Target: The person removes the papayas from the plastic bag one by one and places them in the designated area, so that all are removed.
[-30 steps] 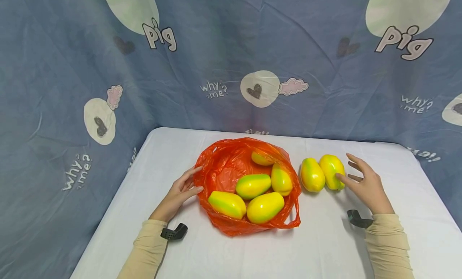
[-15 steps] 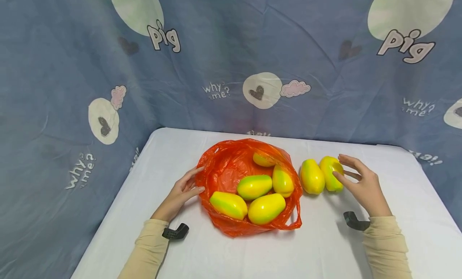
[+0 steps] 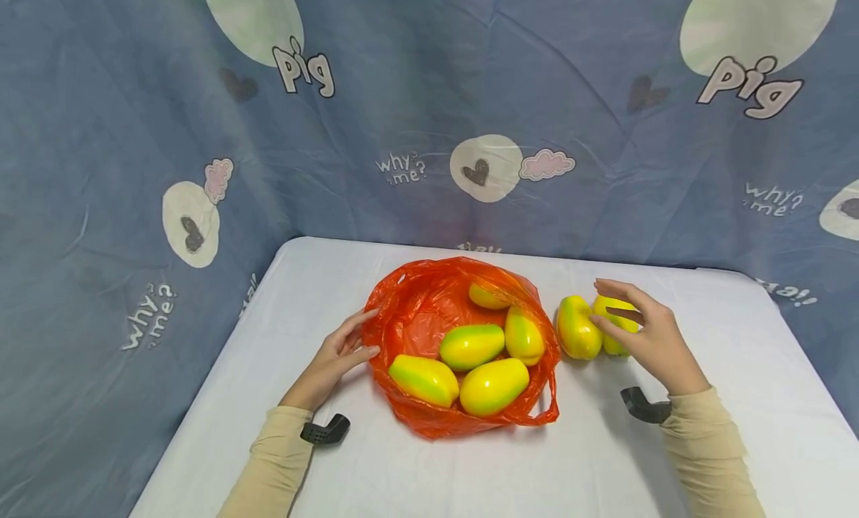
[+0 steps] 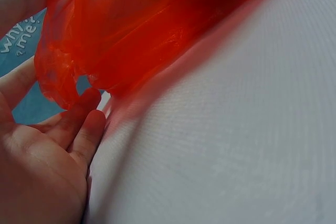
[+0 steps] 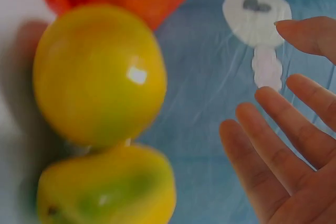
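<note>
A red plastic bag (image 3: 429, 425), its mouth spread wide, holds several yellow-green fruits (image 3: 493, 387). My left hand (image 3: 329, 365) rests at the bag's left rim, thumb and fingers apart; the left wrist view shows the fingers against the red plastic (image 4: 136, 35). Right of the bag, two more fruits lie side by side, a nearer-to-bag one (image 3: 579, 330) and a right one (image 3: 614, 343). Above the right one hovers my right hand (image 3: 654, 339), fingers spread and holding nothing. In the right wrist view a gap separates the hand (image 5: 289, 166) from both fruits (image 5: 100, 77).
A white cloth covers the table (image 3: 322, 279). Behind and to the left hangs a blue printed curtain (image 3: 376, 78). One bag handle (image 3: 552, 406) loops out at the bag's right front. Each wrist wears a black device (image 3: 325, 431).
My right hand has moved left, from beside the right-hand fruit to over it, and partly covers it. The left hand stays at the bag's rim. The bag and fruits have not visibly shifted.
</note>
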Demonstrator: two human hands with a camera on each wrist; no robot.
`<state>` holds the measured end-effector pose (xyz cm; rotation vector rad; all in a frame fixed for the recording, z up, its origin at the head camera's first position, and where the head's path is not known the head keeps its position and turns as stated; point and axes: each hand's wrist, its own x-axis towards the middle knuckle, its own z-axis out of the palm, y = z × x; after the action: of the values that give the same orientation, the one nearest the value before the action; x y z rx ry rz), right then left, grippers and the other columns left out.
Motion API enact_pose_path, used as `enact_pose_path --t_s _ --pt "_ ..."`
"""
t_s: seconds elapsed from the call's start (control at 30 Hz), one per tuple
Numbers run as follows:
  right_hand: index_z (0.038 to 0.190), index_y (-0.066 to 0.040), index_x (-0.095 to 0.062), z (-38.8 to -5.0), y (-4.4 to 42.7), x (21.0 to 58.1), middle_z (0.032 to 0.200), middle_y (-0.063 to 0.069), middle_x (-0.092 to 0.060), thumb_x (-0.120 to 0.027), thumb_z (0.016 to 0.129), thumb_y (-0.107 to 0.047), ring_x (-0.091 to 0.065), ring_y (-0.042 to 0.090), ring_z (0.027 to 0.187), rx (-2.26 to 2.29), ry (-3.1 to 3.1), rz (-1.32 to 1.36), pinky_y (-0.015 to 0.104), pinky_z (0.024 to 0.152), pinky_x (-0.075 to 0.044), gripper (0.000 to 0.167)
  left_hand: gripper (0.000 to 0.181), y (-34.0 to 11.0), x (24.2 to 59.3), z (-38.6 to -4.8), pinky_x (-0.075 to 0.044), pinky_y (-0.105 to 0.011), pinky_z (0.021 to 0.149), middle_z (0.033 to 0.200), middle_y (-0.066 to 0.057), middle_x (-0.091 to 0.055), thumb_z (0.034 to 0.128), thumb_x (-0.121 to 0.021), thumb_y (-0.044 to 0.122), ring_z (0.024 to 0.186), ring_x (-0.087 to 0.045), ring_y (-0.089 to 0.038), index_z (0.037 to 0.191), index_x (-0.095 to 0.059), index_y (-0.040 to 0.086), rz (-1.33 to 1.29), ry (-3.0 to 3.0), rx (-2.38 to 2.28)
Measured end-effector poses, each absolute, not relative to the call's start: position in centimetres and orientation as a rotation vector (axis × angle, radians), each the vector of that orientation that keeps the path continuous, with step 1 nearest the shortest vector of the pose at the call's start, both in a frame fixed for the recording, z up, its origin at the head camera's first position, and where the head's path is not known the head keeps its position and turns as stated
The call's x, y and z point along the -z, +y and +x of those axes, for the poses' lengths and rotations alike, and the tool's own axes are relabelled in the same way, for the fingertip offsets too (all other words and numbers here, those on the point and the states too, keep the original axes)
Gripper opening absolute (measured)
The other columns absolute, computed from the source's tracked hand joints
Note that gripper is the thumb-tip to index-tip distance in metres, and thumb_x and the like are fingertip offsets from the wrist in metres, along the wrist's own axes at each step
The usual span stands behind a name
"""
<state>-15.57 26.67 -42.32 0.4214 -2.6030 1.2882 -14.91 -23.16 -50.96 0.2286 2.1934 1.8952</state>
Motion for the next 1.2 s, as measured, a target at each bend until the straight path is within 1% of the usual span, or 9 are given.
enact_pose_path --t_s 0.13,0.2,0.27,0.37,0.43,0.67,0.8,1.03,1.2 --pt "0.143 -0.014 -0.059 -16.2 25.4 41.8 0.14 0.011 -0.065 -0.078 0.092 -0.012 -0.056 -0.011 0.12 -1.277 -2.654 0.52 0.003 0.095 -0.048 0.054 0.061 -23.2 50.9 -14.9 -0.035 -0.011 0.115 0.171 0.004 -0.025 0.0978 -0.071 0.023 0.159 -0.026 -0.025 0.153 -0.048 0.031 0.23 2.193 -1.896" --pt "0.144 -0.015 -0.058 -16.5 24.8 41.5 0.139 0.011 -0.066 -0.077 0.093 -0.013 -0.058 -0.004 0.122 -1.249 -2.684 0.583 0.014 0.098 -0.054 0.055 0.061 -23.2 50.9 -14.9 -0.035 -0.014 0.116 0.171 0.003 -0.026 0.0979 -0.071 0.023 0.159 -0.026 -0.025 0.153 -0.048 0.031 0.233 2.196 -1.892" --pt "0.145 -0.014 -0.058 -16.8 24.1 41.3 0.139 0.012 -0.066 -0.077 0.094 -0.013 -0.061 0.008 0.126 -1.227 -2.713 0.646 0.03 0.101 -0.058 0.054 0.06 -23.2 51.0 -14.9 -0.034 -0.022 0.121 0.17 0.003 -0.026 0.0981 -0.07 0.023 0.159 -0.027 -0.026 0.153 -0.048 0.031 0.236 2.199 -1.889" --pt "0.144 -0.013 -0.058 -17.2 23.2 40.9 0.139 0.012 -0.066 -0.076 0.094 -0.014 -0.061 0.027 0.128 -1.222 -2.763 0.708 0.054 0.104 -0.055 0.053 0.06 -23.2 51.1 -14.9 -0.03 -0.037 0.126 0.17 0.003 -0.026 0.0982 -0.07 0.022 0.159 -0.027 -0.026 0.153 -0.048 0.031 0.241 2.197 -1.892" --pt "0.143 -0.011 -0.058 -17.5 22.5 40.7 0.14 0.012 -0.066 -0.076 0.094 -0.015 -0.062 0.033 0.127 -1.232 -2.794 0.741 0.058 0.104 -0.054 0.052 0.06 -23.2 51.1 -14.9 -0.027 -0.045 0.127 0.17 0.003 -0.026 0.098 -0.07 0.022 0.159 -0.027 -0.027 0.153 -0.048 0.031 0.24 2.195 -1.896" --pt "0.14 -0.007 -0.061 -18.4 20.4 40.1 0.141 0.011 -0.066 -0.079 0.092 -0.016 -0.063 0.031 0.129 -1.22 -2.821 0.935 0.052 0.1 -0.058 0.052 0.06 -23.2 51.1 -14.9 -0.029 -0.048 0.126 0.171 0.002 -0.026 0.0977 -0.071 0.024 0.159 -0.027 -0.028 0.153 -0.048 0.033 0.227 2.197 -1.896" --pt "0.139 -0.007 -0.062 -18.8 19.4 40.0 0.139 0.011 -0.067 -0.079 0.092 -0.015 -0.065 0.032 0.126 -1.172 -2.829 1.02 0.054 0.099 -0.058 0.051 0.06 -23.2 51.1 -15.0 -0.029 -0.048 0.126 0.171 0.002 -0.025 0.0977 -0.071 0.025 0.159 -0.027 -0.028 0.153 -0.048 0.033 0.224 2.198 -1.894" --pt "0.14 -0.007 -0.061 -19.2 17.8 39.5 0.137 0.012 -0.069 -0.077 0.092 -0.012 -0.064 0.032 0.127 -1.158 -2.864 1.108 0.056 0.107 -0.053 0.051 0.06 -23.2 51.1 -15.0 -0.029 -0.047 0.126 0.171 0.002 -0.024 0.0979 -0.07 0.023 0.158 -0.028 -0.027 0.153 -0.047 0.033 0.228 2.186 -1.902" --pt "0.14 -0.012 -0.062 -19.7 16.8 39.4 0.138 0.011 -0.068 -0.079 0.091 -0.015 -0.062 0.029 0.131 -1.169 -2.89 1.142 0.054 0.111 -0.051 0.051 0.061 -23.2 51.1 -15.0 -0.028 -0.048 0.126 0.171 0.001 -0.024 0.0978 -0.071 0.023 0.158 -0.028 -0.028 0.153 -0.047 0.032 0.228 2.188 -1.904"
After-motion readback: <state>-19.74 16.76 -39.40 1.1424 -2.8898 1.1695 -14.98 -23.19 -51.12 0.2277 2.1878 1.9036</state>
